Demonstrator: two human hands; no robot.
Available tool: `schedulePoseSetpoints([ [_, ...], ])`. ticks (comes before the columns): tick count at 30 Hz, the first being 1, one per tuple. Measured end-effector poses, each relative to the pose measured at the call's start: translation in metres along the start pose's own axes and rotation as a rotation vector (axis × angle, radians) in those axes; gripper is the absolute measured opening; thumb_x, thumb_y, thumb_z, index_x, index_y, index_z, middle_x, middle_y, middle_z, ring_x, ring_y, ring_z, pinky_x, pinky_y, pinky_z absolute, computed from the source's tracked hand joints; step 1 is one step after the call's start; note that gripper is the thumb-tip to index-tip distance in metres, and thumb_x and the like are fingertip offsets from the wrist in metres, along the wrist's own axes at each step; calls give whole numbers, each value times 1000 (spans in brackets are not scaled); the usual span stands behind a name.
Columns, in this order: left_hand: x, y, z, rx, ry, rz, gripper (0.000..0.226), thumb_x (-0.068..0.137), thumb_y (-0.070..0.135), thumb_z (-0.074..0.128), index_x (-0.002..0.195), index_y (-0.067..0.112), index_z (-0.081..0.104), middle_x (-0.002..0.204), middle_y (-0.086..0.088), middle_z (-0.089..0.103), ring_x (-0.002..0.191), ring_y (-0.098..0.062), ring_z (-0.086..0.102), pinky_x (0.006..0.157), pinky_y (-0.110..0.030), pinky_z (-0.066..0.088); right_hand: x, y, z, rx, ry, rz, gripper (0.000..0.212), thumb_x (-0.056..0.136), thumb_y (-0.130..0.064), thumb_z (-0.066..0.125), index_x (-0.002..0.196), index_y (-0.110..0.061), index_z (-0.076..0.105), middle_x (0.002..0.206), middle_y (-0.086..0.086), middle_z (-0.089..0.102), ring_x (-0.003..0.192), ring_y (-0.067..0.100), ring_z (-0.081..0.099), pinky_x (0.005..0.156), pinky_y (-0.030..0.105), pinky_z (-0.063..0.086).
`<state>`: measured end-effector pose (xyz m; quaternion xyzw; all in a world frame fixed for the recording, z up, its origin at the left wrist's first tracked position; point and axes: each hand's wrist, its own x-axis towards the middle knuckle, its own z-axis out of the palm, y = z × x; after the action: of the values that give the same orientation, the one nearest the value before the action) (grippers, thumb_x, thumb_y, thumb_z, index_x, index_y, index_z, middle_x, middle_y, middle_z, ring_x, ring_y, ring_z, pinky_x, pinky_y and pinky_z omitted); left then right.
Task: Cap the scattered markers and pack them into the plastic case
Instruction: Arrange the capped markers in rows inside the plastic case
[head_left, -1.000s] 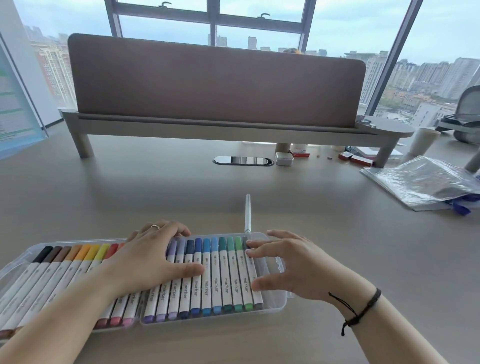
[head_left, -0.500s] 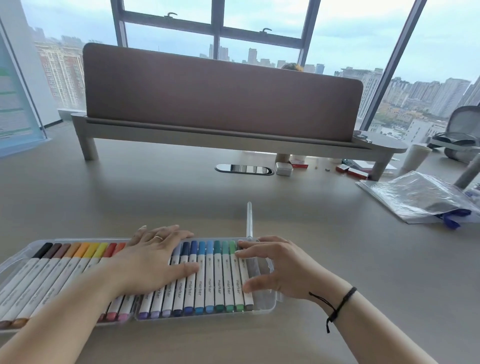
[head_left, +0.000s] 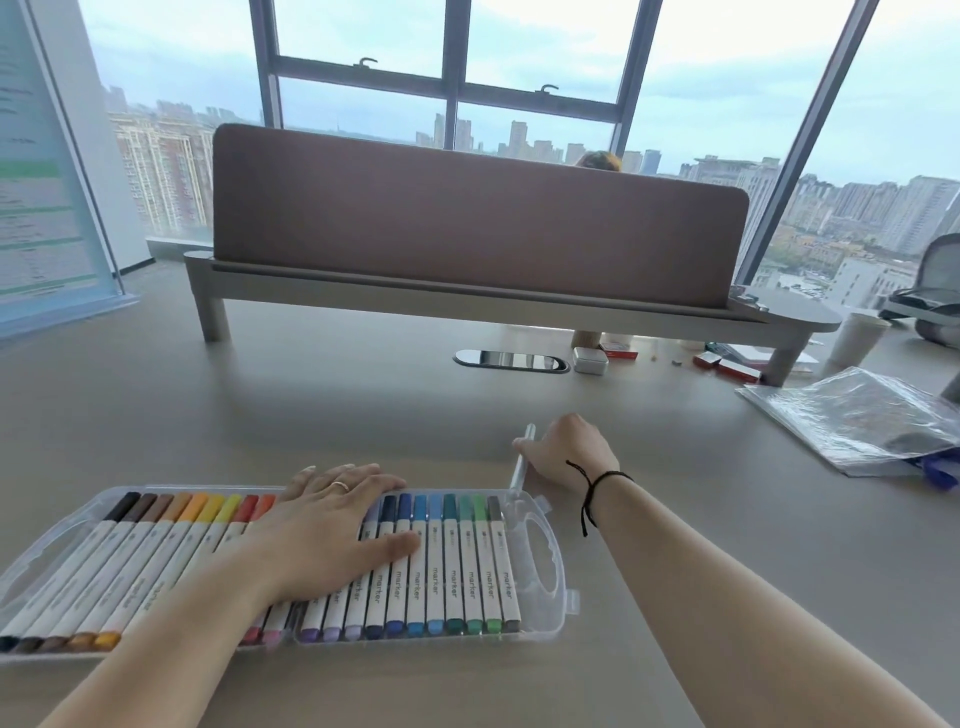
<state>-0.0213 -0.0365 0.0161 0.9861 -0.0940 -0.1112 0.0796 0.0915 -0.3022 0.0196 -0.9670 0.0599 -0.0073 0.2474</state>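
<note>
Clear plastic case (head_left: 540, 566) sits on the tabletop (head_left: 363, 405), left hand (head_left: 332, 530) flat across its markers (head_left: 452, 561) to steady them, right hand (head_left: 566, 457) gripping the last loose marker (head_left: 521, 462) just beyond, likely to slot in.

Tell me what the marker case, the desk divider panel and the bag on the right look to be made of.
Marker case: clear, glossy rigid plastic; the markers and desk show through its walls and moulded handle.
Divider panel: brown and matte, probably felt or fabric over a board; no shine or reflection.
Bag: thin transparent plastic film, crinkled, with bright glare patches.
</note>
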Motion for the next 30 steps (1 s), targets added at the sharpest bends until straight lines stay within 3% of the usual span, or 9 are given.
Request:
schedulePoseSetpoints([
  [3,1,-1,1,-27,27,-13,83,78,89,23,151,50,11,164,17,8,152,-10,3,123,-41,-3,7,-7,2,13,10,6,23,81,-26,63,67,-13,51,69,3,56,76,32,59,64,29,43],
  [8,1,-1,3,-41,51,-10,82,78,89,25,150,51,15,163,17,13,151,-10,6,123,-41,0,2,-9,-1,-44,22,-63,31,80,-23,64,62,-11,42,62,4,48,67,32,52,57,29,37],
  [12,2,-1,5,-53,77,4,85,77,91,22,150,48,18,162,17,18,151,-9,10,124,-41,4,-9,4,-6,20,47,-89,24,71,-19,67,61,2,58,57,10,51,59,25,46,49,33,40],
  [14,2,0,6,-52,87,5,85,78,90,22,150,46,20,162,17,20,150,-9,12,124,-42,7,-19,14,-8,56,59,-88,22,68,-18,70,74,3,67,71,19,64,63,17,47,53,31,41],
  [18,0,9,4,-42,105,13,78,85,82,27,151,42,20,161,16,23,149,-9,15,122,-39,9,-46,32,-16,100,-1,-92,22,73,-26,75,91,-18,65,89,-4,64,83,15,60,58,24,42],
  [23,-3,13,4,-45,115,5,75,86,80,27,151,43,20,160,16,25,148,-9,17,121,-38,11,-69,45,-20,466,-15,-12,20,80,-15,71,100,-18,69,74,-1,69,61,15,65,59,33,57],
  [26,-4,14,3,-46,106,0,74,86,80,28,151,44,21,159,17,26,148,-9,19,120,-38,13,-80,42,-25,715,-52,-16,23,87,-6,66,108,-11,71,73,5,69,60,18,69,68,39,60],
  [30,-4,16,3,-56,89,-16,76,84,82,27,150,44,20,159,17,26,148,-11,19,121,-39,14,-91,30,-25,792,-172,-43,16,89,0,63,90,-5,78,70,7,68,61,17,68,66,34,60],
])
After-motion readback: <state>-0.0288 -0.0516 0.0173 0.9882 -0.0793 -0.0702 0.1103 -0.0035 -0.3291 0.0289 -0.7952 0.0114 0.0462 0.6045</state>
